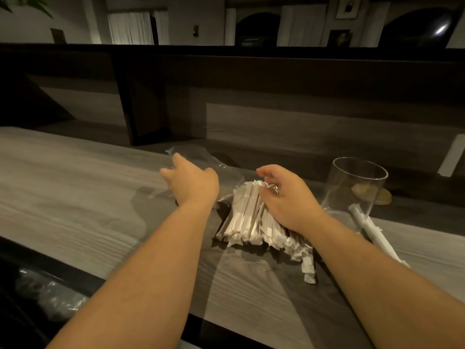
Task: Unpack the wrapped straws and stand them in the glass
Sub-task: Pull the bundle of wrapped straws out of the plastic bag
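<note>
A heap of paper-wrapped straws (249, 217) lies on the wooden counter (75, 197), partly on a clear plastic bag (198, 157). My right hand (286, 197) rests on the right side of the heap with its fingers curled over the far ends of the straws. My left hand (193, 182) reaches onto the clear bag left of the heap, its fingers blurred and spread. A clear empty glass (357, 187) stands upright to the right. Beside it one wrapped straw (375, 233) lies alone, its far end near the glass's base.
The counter's dark front edge (63, 270) runs along the bottom left, with crumpled clear plastic (47, 295) below it. A small tan object (382, 196) lies behind the glass. A raised dark ledge (276, 96) backs the counter.
</note>
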Demonstrator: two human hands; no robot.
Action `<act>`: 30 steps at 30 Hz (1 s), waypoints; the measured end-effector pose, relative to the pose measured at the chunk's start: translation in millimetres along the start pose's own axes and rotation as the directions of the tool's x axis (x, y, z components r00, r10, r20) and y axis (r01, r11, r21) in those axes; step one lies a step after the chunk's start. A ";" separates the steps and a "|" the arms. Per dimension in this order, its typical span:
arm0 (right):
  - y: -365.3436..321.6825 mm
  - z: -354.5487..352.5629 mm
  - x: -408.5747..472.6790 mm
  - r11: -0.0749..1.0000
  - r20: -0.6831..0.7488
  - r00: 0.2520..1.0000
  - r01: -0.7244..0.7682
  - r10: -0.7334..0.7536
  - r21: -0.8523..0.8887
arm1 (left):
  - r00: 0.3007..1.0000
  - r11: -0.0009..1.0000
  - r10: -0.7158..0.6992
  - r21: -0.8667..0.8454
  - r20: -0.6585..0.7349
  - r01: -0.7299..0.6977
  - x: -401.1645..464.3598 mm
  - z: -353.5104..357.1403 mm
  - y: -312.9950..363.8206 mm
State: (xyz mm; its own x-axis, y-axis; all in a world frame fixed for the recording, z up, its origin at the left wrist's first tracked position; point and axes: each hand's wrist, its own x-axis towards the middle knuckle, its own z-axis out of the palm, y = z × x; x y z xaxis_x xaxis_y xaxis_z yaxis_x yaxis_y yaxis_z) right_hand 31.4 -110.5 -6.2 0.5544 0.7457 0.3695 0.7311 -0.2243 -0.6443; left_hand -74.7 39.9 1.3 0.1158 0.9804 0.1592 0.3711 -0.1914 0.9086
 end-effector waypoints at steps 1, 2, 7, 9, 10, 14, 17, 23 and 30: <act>-0.7 -0.4 -0.2 1.000 -0.010 1.000 0.000 0.000 0.003 | 0.996 0.994 0.080 0.082 -0.035 -0.077 -2.6 -1.4 0.2; -1.7 -1.0 -0.6 1.000 -0.019 1.000 -0.001 0.001 0.011 | 0.982 0.969 0.181 0.182 -0.057 -0.168 -6.4 -2.6 1.3; -4.9 -6.7 -9.1 0.998 -0.059 0.998 -0.006 0.010 0.060 | 0.828 0.826 0.509 0.136 0.236 -0.547 -24.8 4.5 8.7; -7.5 -9.9 -15.4 0.998 -0.078 0.997 -0.015 0.020 0.068 | 0.775 0.822 0.520 0.037 0.360 -0.568 -35.0 7.0 10.7; -9.4 -11.6 -19.1 0.997 -0.089 0.996 -0.015 0.022 0.077 | 0.771 0.840 0.495 0.006 0.401 -0.543 -40.0 6.8 12.5; -19.5 -19.8 -32.2 0.994 -0.118 0.993 -0.003 0.017 0.113 | 0.761 0.883 0.411 -0.010 0.502 -0.470 -51.2 7.4 16.5; -22.4 -31.2 -47.5 0.992 -0.135 0.991 0.004 0.013 0.123 | 0.724 0.846 0.385 0.094 0.573 -0.525 -60.9 11.5 19.8; -10.8 -62.7 -89.1 0.995 -0.212 0.976 -0.039 0.057 0.088 | 0.696 0.817 0.324 0.181 0.640 -0.547 -91.6 17.7 27.6; 15.2 -99.7 -124.5 0.995 -0.354 0.932 -0.096 0.083 -0.021 | 0.693 0.805 0.367 0.162 0.621 -0.571 -111.7 24.0 34.8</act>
State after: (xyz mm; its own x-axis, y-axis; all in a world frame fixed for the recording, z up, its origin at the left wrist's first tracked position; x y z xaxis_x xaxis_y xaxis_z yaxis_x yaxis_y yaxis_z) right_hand 13.0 -269.3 4.8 0.7177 0.4540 0.5280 0.6824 -0.3079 -0.6630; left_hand -52.6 -77.4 5.9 0.7885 0.5801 0.2042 0.3814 -0.7217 0.5777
